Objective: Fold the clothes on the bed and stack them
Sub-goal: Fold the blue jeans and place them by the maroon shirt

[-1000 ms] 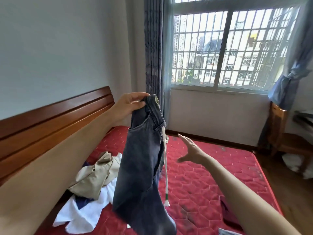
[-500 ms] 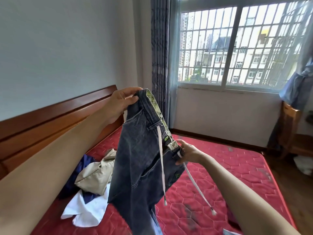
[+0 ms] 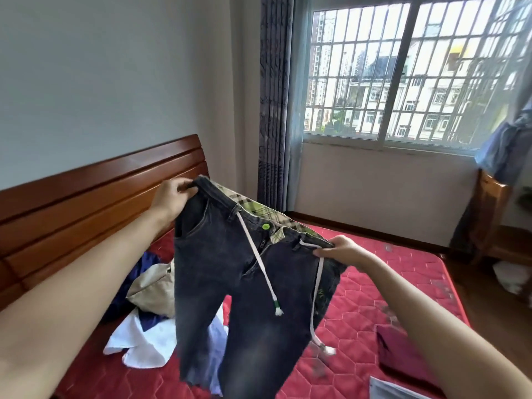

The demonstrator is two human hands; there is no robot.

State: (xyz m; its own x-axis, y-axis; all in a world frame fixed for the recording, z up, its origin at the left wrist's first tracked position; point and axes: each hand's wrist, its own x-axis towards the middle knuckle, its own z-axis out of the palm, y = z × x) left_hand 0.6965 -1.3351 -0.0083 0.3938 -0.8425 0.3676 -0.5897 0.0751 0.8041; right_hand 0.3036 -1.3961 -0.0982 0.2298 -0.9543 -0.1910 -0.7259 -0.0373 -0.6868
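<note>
Dark grey jeans [image 3: 230, 272] with a plaid-lined waistband and white drawstrings hang in the air above the bed, front side facing me. My left hand [image 3: 172, 197] grips the waistband's left corner. My right hand [image 3: 342, 250] grips the right corner, lower down, so the waistband slopes down to the right. Both legs dangle toward the red quilted mattress [image 3: 374, 312]. Behind the jeans lies a loose pile: a beige garment [image 3: 152, 289], a white garment [image 3: 141, 344] and a dark blue one [image 3: 148, 260].
A wooden headboard [image 3: 86, 197] runs along the left wall. A dark red folded item [image 3: 400, 352] and a white paper corner [image 3: 388, 391] lie at the lower right of the mattress. A wooden chair [image 3: 489, 214] stands by the barred window [image 3: 403, 67].
My right hand reached over, took the waistband's right side and pulled it out, spreading the jeans wide open. The left hand stayed gripped on the waistband and dropped a little.
</note>
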